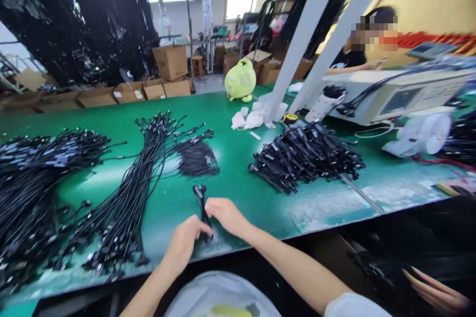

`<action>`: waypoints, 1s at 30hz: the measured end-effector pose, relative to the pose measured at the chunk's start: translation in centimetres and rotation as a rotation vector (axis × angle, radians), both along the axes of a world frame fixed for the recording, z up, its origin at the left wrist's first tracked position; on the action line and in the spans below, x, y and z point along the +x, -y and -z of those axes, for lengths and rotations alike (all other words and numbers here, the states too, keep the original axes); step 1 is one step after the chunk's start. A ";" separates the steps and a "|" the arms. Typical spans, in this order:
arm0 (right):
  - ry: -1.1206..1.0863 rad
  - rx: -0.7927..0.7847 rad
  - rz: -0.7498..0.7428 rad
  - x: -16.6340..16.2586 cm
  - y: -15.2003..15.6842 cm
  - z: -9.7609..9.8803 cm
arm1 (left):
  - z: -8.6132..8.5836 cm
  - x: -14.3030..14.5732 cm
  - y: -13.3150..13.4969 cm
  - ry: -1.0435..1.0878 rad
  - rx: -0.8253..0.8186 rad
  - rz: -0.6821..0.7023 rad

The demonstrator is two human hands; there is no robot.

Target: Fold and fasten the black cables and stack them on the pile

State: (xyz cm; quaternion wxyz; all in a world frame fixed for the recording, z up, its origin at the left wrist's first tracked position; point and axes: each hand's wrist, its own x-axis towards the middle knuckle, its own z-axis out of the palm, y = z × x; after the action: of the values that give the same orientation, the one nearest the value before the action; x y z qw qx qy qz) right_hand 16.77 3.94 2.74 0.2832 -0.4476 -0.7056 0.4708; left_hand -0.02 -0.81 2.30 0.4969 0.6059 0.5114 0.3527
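A short black cable [201, 199], folded into a narrow bundle with its connector ends pointing away from me, is between my hands close to the table's front edge. My left hand [186, 237] is closed on the near end of the bundle. From the other side, my right hand [224, 214] pinches it around the middle; its fingertips are partly hidden. Just beyond lies a small flat stack of thin black ties [199, 159]. To the left stretches a bunch of long black cables [139, 178], and on the right is a heap of folded cable bundles [307, 153].
A larger cable pile [33, 173] covers the green table's [174, 223] left end. Further back stand a green plush toy [241, 80], a yellow tape measure [290, 118], a white fan [424, 133] and a bench instrument [394, 96]. Another person's hand [435, 287] shows at lower right.
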 end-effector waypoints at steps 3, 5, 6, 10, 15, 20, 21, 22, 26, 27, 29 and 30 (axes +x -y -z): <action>-0.097 -0.038 -0.069 -0.3 0.4 -0.8 | 1.3 0.3 -0.2 0.129 -0.181 -0.087; -0.237 -0.192 -0.127 -0.8 0.8 -0.7 | 1.7 0.0 -0.3 0.291 -0.208 -0.167; -0.318 -0.326 -0.157 -1.1 1.1 -0.4 | 1.6 -0.3 -0.2 0.355 -0.229 -0.161; -0.522 -0.831 -0.286 -1.6 1.6 1.1 | 0.1 -0.6 0.5 0.485 -0.220 -0.079; -0.227 -0.405 -0.140 -1.0 2.0 0.6 | 0.0 -0.1 0.6 0.564 -0.222 -0.096; 0.246 0.555 0.072 0.5 2.0 -2.2 | 1.3 -0.4 -0.4 0.311 -0.161 -0.241; 0.318 0.678 0.046 0.6 1.8 -2.4 | 1.3 -0.4 -0.4 0.168 -0.107 -0.212; 0.392 0.774 -0.019 0.6 1.4 -2.5 | 1.3 -0.5 -0.4 0.012 -0.036 -0.169; 0.635 0.882 -0.314 0.8 -0.3 -1.4 | 0.7 -1.4 -0.7 -0.421 0.234 0.046; 0.657 0.887 -0.309 1.0 -0.5 -1.0 | 0.6 -1.8 -0.9 -0.424 0.259 0.084; 0.653 0.912 -0.199 1.7 -0.9 -0.5 | 0.6 -2.7 -1.3 -0.312 0.242 0.072; 0.628 0.931 -0.128 2.0 -0.9 -0.3 | 0.6 -3.1 -1.5 -0.216 0.197 0.024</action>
State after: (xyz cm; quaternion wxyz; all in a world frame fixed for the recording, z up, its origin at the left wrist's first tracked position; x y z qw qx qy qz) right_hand 18.80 4.82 2.99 0.1979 -0.3506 -0.9149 -0.0297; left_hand -3.17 0.71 1.69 0.3813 0.6923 0.5175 0.3280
